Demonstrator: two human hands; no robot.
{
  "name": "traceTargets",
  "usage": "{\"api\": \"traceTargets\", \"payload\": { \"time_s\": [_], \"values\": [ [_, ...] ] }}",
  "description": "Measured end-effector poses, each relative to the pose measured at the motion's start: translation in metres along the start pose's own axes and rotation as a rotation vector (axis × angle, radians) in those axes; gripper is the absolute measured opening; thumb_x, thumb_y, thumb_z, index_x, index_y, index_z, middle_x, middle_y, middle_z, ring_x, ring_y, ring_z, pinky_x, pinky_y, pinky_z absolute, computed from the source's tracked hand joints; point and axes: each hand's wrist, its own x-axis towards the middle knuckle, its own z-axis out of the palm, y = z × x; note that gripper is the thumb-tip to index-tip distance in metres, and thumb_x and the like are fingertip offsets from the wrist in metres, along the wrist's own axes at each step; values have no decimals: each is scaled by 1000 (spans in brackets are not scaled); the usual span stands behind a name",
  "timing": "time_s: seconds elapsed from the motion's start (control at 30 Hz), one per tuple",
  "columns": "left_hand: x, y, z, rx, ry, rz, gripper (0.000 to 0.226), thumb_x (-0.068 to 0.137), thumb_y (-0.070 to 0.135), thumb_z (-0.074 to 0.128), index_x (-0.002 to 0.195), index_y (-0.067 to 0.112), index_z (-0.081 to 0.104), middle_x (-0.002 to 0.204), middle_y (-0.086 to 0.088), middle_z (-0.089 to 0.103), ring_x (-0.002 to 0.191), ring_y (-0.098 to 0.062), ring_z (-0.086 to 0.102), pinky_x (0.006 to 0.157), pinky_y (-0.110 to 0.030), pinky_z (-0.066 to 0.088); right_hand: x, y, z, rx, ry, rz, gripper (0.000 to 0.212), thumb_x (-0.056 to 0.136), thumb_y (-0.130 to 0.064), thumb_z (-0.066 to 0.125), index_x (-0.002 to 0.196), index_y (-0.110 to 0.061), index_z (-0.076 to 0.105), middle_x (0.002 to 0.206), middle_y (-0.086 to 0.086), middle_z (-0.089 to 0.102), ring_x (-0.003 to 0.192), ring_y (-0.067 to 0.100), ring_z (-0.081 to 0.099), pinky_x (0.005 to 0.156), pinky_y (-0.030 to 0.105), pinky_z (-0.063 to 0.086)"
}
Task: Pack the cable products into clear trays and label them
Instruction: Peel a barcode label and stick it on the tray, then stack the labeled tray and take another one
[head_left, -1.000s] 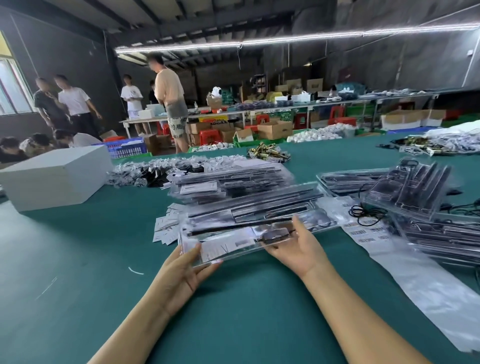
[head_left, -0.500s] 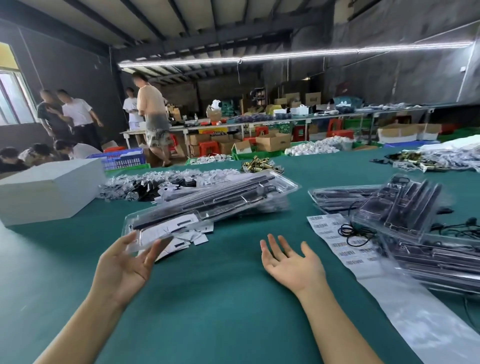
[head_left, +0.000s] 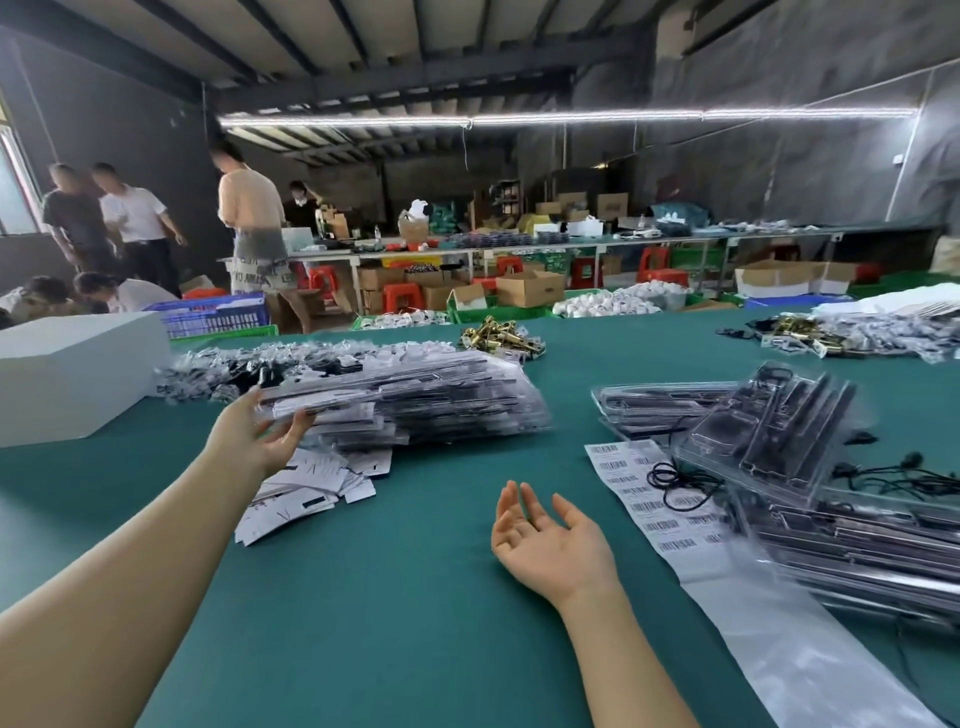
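Setting a filled clear plastic tray (head_left: 332, 400) onto the heap of packed clear trays (head_left: 431, 405) works best if it lands flat and square, so the heap will likely not slide. The left hand (head_left: 254, 441), fingers spread and straight, touches the tray's near end. Nearer than the heap, the right hand (head_left: 550, 545) lies palm up, fingers relaxed, on the green table (head_left: 389, 597).

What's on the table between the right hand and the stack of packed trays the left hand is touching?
Head view: only bare green table lies between the right hand and the stack of packed trays; the left hand and white label cards sit left.
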Motion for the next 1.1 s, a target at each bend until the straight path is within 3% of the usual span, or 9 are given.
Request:
{"api": "traceTargets", "payload": {
  "time_s": [0.1,0.2,0.23,0.33,0.47,0.6,0.7,0.87,1.1],
  "values": [
    [11,-4,-3,525,170,217,42,102,32,42,128,-1,48,133,-16,55,121,-30,53,77,-24,51,1,0,0,13,-7,1,29,97,-26,42,111,-5,56,107,14,64,88,28,62,65,33,42],
    [23,-16,-9,1256,258,474,32,104,31,35,126,9,44,124,-3,57,111,-20,58,70,-24,45,1,-1,0,17,-7,2,28,97,-26,42,110,-5,56,106,15,64,89,28,62,66,32,42],
    [24,-17,-11,1277,244,525,38,104,21,35,140,8,33,135,-3,49,118,-17,54,69,-20,45,1,-1,0,16,-6,4,28,97,-26,42,109,-5,57,105,15,65,89,28,62,67,32,42],
    [19,-17,-5,460,195,326,50,100,15,45,141,-8,27,140,-22,45,106,-26,58,72,-26,53,1,-1,0,9,-7,8,29,97,-27,42,108,-5,57,104,15,65,89,27,62,67,32,42],
    [-24,-52,-13,1153,379,586,44,99,19,41,136,-2,30,133,-30,37,107,-45,49,88,-48,41,1,-2,0,7,-13,7,28,97,-27,42,106,-5,57,103,15,65,88,27,62,66,33,42],
    [-78,-115,-27,1601,16,798,42,96,24,45,137,16,41,128,-14,45,112,-34,45,93,-38,33,4,1,1,-15,1,-15,28,97,-26,41,108,-6,57,104,15,65,87,27,62,65,33,41],
    [-106,-147,-34,1953,-310,783,32,97,42,38,124,38,54,135,8,47,127,-19,39,103,-40,27,4,5,3,-57,7,-50,27,98,-26,40,104,-6,56,101,17,64,87,29,62,65,34,41],
    [-113,-163,-55,2129,-415,683,43,101,49,22,141,37,33,157,12,19,146,-18,9,114,-56,6,0,16,8,-251,74,-119,22,98,-24,43,97,-5,54,96,18,62,83,29,62,63,35,44],
    [-111,-164,-64,2078,-394,788,40,100,47,26,137,36,38,151,17,29,139,-13,22,113,-49,17,-7,39,28,-1081,344,-397,12,91,-3,45,82,-7,51,70,10,56,56,19,56,47,22,47]
  ]
}}
